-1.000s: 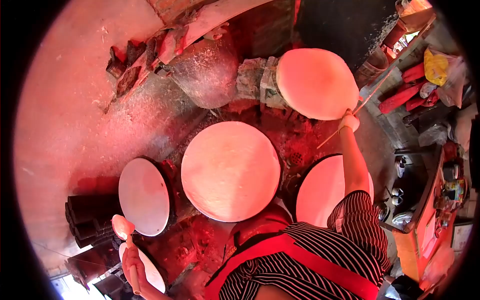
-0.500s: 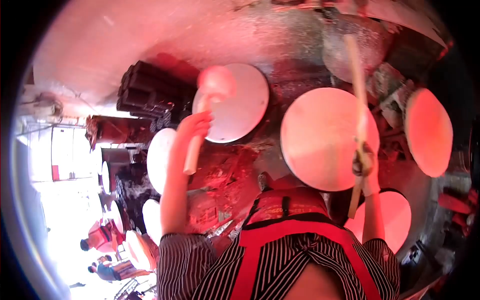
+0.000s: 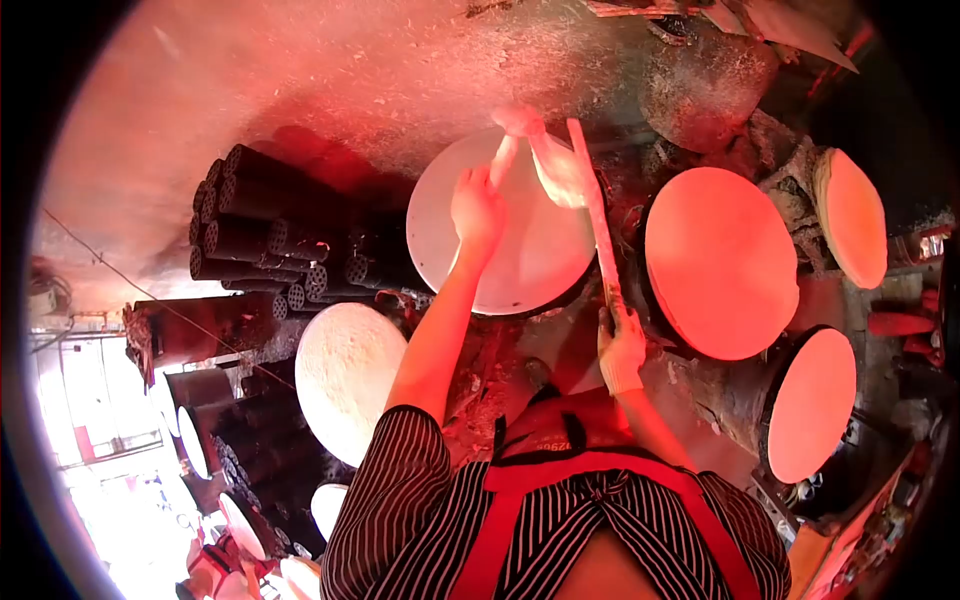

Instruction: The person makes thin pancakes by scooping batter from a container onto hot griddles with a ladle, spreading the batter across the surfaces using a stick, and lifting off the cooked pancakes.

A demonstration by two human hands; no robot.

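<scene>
Ladle (image 3: pixel 517 121) has moved over round pan (image 3: pixel 520 265); pale liquid (image 3: pixel 562 178) spills above pan, so pouring seems started. My left hand (image 3: pixel 478 210) grips ladle, right hand (image 3: pixel 624 345) grips stick (image 3: pixel 598 215) beside pan.

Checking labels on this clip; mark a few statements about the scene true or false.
1. The left hand grips a ladle. True.
2. The right hand is empty. False: it holds a long stick.
3. Pale batter is falling from the ladle over a round griddle. True.
4. The dark cylinders stand in a single row. False: they lie piled up.
5. The sleeves are plain white. False: they are dark with light stripes.
</scene>
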